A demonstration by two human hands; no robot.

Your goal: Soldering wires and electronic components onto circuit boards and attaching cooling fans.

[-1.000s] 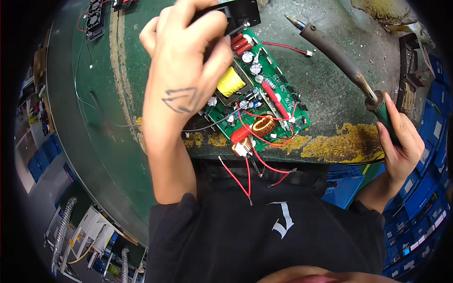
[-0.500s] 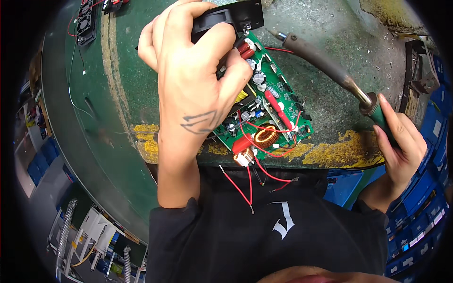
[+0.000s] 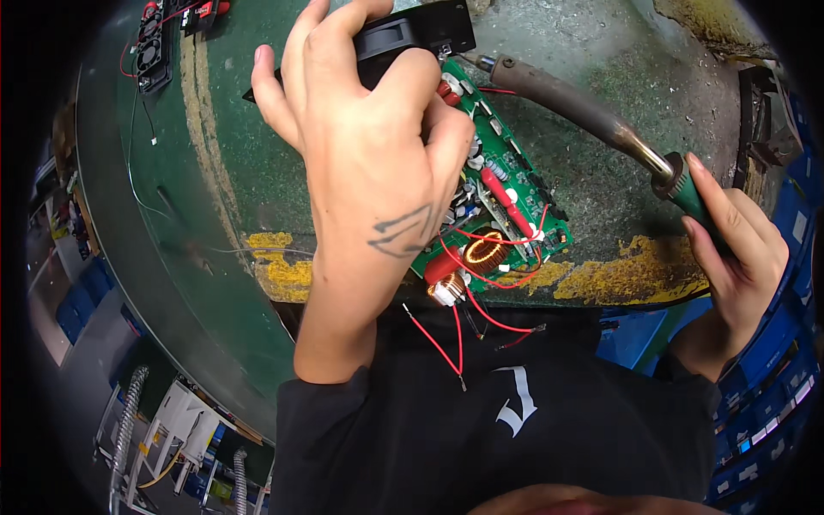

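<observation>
My right hand (image 3: pixel 738 245) is closed round the green handle of a soldering iron (image 3: pixel 575 103). The iron's tip reaches a small metal terminal at the black panel's lower right corner; whether they touch is hard to tell. My left hand (image 3: pixel 369 163) has its fingers curled over the black panel (image 3: pixel 442 27), which carries a raised black fitting. Under that hand lies a green circuit board (image 3: pixel 506 159), partly covered. Coils, capacitors and red parts crowd it, and red wires (image 3: pixel 446 348) hang off its near end. A thin grey wire (image 3: pixel 232 251) passes beneath my left wrist.
The green worktop (image 3: pixel 257 172) has worn yellow paint along its near edge. At the far left stand black fans (image 3: pixel 150 51) with thin leads. A dark metal holder (image 3: pixel 760 120) is at the right, below a yellowish block (image 3: pixel 712 26). Blue bins (image 3: pixel 777 343) line the right side.
The soldering iron's tip has moved left, up to the panel's corner terminal. My left hand has shifted slightly right, its outer fingers lifting and spreading a little.
</observation>
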